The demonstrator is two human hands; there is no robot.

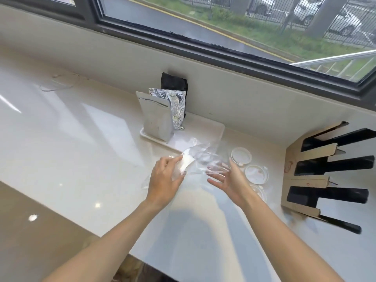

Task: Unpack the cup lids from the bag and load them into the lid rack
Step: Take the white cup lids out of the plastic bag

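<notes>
The left hand (pixel 165 178) pinches the crumpled clear plastic bag (pixel 200 157), probably to clear it away. At three o'clock the right hand (pixel 227 180), fingers spread, nears the round white plastic cup lids (pixel 256 174), still outside the cardboard lid rack (pixel 305 159).

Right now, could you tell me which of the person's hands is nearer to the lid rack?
The right hand. It hovers open beside the loose lids, which lie between it and the lid rack. The left hand is farther off, gripping the clear bag.

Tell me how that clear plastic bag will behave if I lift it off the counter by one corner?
The clear plastic bag looks thin and crumpled, so it will probably hang limp. It looks see-through and near empty, so likely very light and easily shifted. The left hand grips one end; the lids already lie on the counter beside the right hand.
</notes>
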